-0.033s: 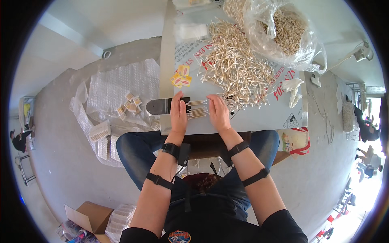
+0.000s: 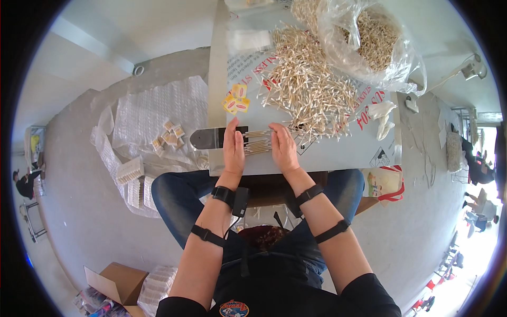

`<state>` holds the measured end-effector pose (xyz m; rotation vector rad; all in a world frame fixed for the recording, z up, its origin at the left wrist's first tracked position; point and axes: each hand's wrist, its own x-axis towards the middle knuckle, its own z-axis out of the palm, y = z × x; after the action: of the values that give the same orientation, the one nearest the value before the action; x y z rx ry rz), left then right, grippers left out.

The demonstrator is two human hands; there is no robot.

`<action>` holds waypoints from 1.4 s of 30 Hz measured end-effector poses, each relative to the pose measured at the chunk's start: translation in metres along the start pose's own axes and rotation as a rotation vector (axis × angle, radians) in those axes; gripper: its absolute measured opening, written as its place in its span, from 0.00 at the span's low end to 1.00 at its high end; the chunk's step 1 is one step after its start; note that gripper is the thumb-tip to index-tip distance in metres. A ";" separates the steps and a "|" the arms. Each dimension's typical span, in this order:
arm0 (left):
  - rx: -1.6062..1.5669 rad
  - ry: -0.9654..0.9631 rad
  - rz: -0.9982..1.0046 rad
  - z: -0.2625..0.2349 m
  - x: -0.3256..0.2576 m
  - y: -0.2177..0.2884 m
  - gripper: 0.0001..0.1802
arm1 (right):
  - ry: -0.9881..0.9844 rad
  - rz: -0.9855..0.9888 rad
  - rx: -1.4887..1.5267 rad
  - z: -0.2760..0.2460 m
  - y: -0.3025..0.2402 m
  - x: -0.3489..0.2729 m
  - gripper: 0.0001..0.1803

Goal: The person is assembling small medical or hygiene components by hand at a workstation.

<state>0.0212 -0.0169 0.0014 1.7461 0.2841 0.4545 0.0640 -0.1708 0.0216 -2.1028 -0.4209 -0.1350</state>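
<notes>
The left hand point(image 2: 232, 148) and right hand point(image 2: 285, 149) stand apart, fingers straight, bracketing a loose row of cotton swabs point(image 2: 257, 142) close to the near edge of the tabletop point(image 2: 322, 158). A round-ended dark strip point(image 2: 207, 139) runs from under the left hand past the left edge. Grey surface extends from the right hand to the near right corner. Beyond lie yellow cards point(image 2: 236, 100) toward the left edge, a swab heap point(image 2: 311, 84) mid-table, crumpled white material point(image 2: 383, 117) by the right edge, and a clear bag of swabs point(image 2: 338, 50) toward the far right corner.
</notes>
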 end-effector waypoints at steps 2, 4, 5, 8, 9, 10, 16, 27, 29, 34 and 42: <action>-0.093 -0.048 -0.028 0.005 -0.001 0.000 0.27 | 0.038 0.029 0.084 0.008 -0.001 -0.004 0.12; -0.170 -0.097 -0.077 0.010 -0.001 -0.001 0.33 | 0.063 -0.022 0.103 0.013 0.000 -0.005 0.16; -0.167 -0.098 -0.083 0.010 0.000 -0.003 0.33 | 0.060 -0.017 0.106 0.016 -0.001 -0.004 0.16; -0.320 -0.062 -0.051 0.017 0.005 0.001 0.35 | 0.078 0.032 0.137 0.024 -0.005 -0.003 0.15; -0.349 -0.062 -0.066 0.021 0.005 0.004 0.35 | 0.070 0.041 0.155 0.026 -0.007 -0.004 0.14; -0.375 -0.060 -0.079 0.022 0.005 0.005 0.35 | 0.061 0.048 0.176 0.028 -0.009 -0.004 0.14; -0.470 -0.001 -0.118 0.020 0.008 0.004 0.33 | 0.121 0.196 0.288 0.027 -0.014 -0.003 0.14; -0.371 -0.031 -0.145 0.011 0.003 -0.001 0.30 | 0.101 0.281 0.539 0.021 -0.003 -0.007 0.16; -0.414 -0.018 -0.141 0.011 0.002 -0.001 0.30 | 0.124 0.274 0.517 0.020 -0.003 -0.009 0.15; -0.520 -0.051 -0.169 0.012 -0.002 0.001 0.35 | 0.109 0.169 0.315 0.023 -0.014 -0.010 0.15; -0.553 -0.025 -0.200 0.016 -0.002 0.002 0.36 | 0.120 0.246 0.447 0.034 -0.010 -0.012 0.16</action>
<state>0.0262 -0.0324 -0.0002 1.1698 0.2799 0.3258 0.0467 -0.1400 0.0079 -1.6774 -0.1032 -0.0197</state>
